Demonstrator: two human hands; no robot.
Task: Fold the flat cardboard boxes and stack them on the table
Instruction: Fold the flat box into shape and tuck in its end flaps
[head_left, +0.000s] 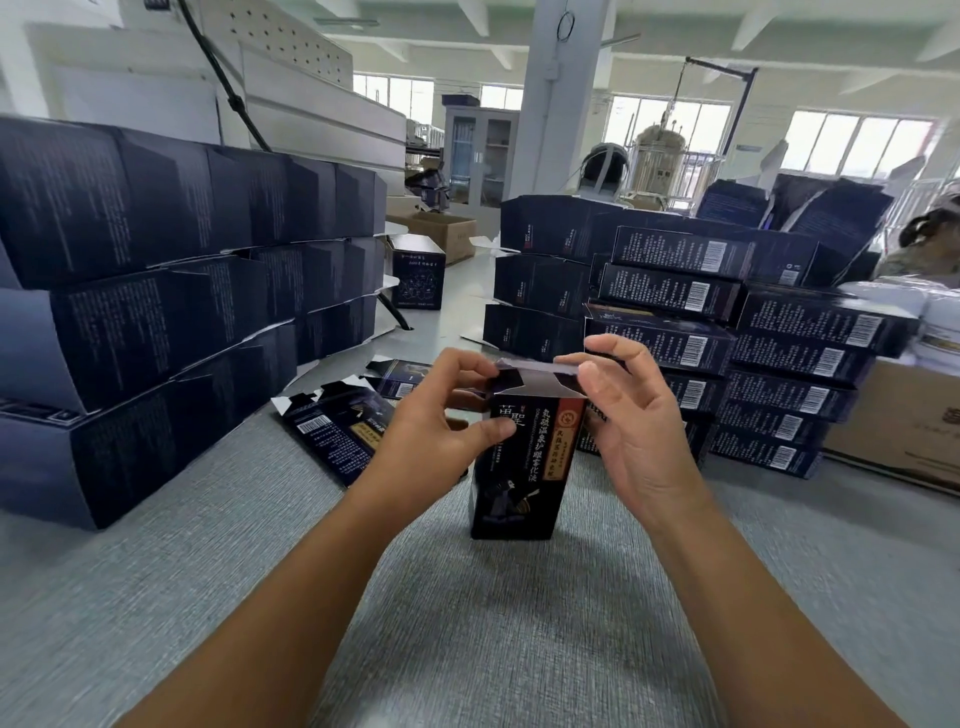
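Box flaps partly behind fingers

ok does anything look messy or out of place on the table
The held box looks fine. The flat boxes behind the left hand lie scattered and overlapping at angles, and the stack of folded boxes on the right is uneven, with boxes jutting out crookedly. One lone box stands apart at the back.
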